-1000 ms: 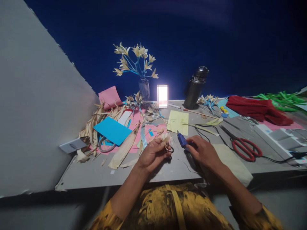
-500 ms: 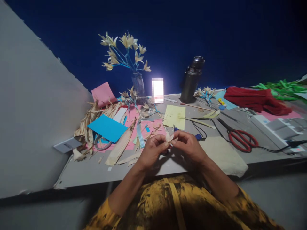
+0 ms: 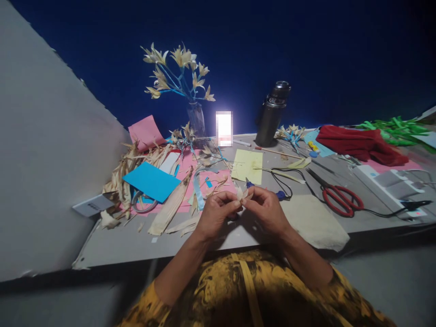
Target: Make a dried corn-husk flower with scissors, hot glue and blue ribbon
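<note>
Pinching a small pale flower [image 3: 242,193], petals spread upward, between thumb and fingertips of the left hand [image 3: 215,213] and, from the other side, of the right hand [image 3: 269,211]. Holding it just above the grey table [image 3: 116,247], near the front edge.

On the white card [image 3: 91,204] by the left wall, a line of dark print, too small to read. On the small yellow container [image 3: 312,146] near the red cloth [image 3: 363,143], dark marks, likewise too small to make out. Covered by coarse pixels: a bright patch [image 3: 224,128] right of the clear vase [image 3: 196,119].

Compared with a second ago: right hand off the blue corded tool [image 3: 281,195] and onto the flower, joining the left. Now lying on the table beyond the right hand, partly hidden by it, tip near the yellow sheet [image 3: 247,165]. Compared with half a second ago: same two-handed pinch, barely any shift. Unmoved on the table: the red-handled scissors [image 3: 343,200] and the metal flask [image 3: 271,116].
</note>
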A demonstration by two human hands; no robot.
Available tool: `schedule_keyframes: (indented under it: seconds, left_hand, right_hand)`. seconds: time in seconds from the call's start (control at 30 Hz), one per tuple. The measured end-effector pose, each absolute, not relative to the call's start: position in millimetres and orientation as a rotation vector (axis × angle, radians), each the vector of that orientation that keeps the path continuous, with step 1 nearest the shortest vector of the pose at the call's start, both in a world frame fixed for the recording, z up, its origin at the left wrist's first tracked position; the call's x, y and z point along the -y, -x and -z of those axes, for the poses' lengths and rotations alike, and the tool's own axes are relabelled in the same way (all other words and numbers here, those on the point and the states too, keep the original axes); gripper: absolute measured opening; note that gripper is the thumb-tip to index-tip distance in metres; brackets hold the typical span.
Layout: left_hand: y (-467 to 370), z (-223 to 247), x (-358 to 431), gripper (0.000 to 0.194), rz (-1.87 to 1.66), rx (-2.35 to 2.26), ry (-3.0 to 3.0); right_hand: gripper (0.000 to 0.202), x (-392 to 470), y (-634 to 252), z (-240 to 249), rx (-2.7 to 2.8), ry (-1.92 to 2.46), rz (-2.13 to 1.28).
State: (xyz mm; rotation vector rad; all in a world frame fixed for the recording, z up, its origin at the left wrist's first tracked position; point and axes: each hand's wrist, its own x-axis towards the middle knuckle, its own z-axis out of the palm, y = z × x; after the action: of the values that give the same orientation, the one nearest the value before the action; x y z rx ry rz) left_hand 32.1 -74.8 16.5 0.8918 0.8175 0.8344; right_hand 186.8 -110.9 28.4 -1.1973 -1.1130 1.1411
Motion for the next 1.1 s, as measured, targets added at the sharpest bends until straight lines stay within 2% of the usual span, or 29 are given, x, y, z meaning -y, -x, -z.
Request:
schedule_keyframes:
  seconds: [0.37,0.57,0.83,1.1]
  left_hand:
    - [-35.7,-13.9,76.5,0.022,-0.879,-0.687,-0.685]
    - [-40.1,-13.4,79.8,0.022,-0.956,-0.758,-0.686]
    - [-46.2,-7.3,82.0,0.030,-1.148,-0.923,-0.766]
    - [-47.9,-1.7,80.3,0.028,-1.218,-0.996,-0.868]
  right_hand:
    - [0.012,111.9,-184.7,-29.7,1.131,1.127,-1.179]
    - [0.011,111.5,-184.5,-29.0,1.127,1.102,-1.164]
    - [0.019,113.2,-171.1,-18.9,0.896,1.145,-1.155]
    - [0.026,108.1,-157.4,-15.5,0.654,1.036,-1.294]
